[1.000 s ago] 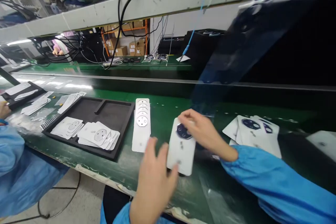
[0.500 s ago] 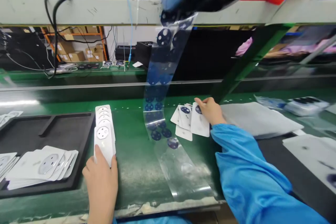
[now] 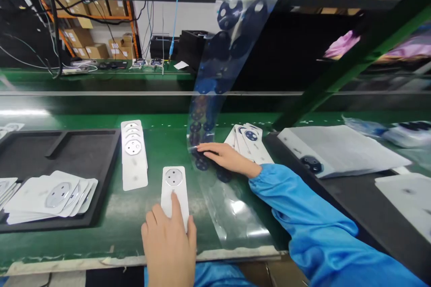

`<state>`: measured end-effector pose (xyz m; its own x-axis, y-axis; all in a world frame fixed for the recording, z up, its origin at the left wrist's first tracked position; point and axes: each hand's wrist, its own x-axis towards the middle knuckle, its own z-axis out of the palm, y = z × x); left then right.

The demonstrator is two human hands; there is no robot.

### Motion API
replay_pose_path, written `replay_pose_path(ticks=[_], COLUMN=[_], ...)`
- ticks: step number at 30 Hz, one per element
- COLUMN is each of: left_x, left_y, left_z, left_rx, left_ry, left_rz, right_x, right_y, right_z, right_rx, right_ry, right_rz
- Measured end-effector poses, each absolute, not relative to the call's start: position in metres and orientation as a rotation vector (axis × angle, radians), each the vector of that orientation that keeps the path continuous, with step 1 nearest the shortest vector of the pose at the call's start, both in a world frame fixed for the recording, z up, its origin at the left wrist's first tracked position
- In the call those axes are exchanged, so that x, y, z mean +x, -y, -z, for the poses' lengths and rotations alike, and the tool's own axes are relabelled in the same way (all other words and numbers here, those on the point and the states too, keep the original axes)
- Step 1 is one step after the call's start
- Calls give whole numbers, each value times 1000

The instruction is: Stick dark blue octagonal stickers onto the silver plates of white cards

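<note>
Fairly bright, diffuse light falls on the green workbench [image 3: 124, 222], its source out of view. A white glare streak lies toward the far left corner; smaller highlights sit on the film strip [image 3: 215, 74] near the front edge. Plastic-wrapped parts [image 3: 409, 134] toward the far right corner look blurred and stretched.

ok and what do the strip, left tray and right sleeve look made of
Strip: probably clear, glossy plastic film; it glints and looks see-through. Left tray: matte black, perhaps foam or plastic; its dull surface leaves that open. Right sleeve: thin, slightly shiny fabric, likely synthetic, judging by its creases.
</note>
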<state>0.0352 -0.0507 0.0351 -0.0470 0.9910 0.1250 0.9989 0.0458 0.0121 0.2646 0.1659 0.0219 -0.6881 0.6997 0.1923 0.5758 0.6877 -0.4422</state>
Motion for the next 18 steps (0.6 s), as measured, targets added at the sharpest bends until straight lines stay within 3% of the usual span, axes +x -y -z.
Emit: replay_pose_path(ticks=[6,13,18], left_x=[42,65,66], left_y=[46,34,31], left_z=[-41,-10,-2], left_rx=[-2096,-2459,-2540], left_ry=[2132,1790,1870], left_rz=[212,337,285], right_x=[243,232,232], right_y=[-152,-137,-135], right_z=[-9,-10,-10], right_rx=[-805,-732,-663], right_ry=[2662,2618,2582], right_rz=[-379,-36,29])
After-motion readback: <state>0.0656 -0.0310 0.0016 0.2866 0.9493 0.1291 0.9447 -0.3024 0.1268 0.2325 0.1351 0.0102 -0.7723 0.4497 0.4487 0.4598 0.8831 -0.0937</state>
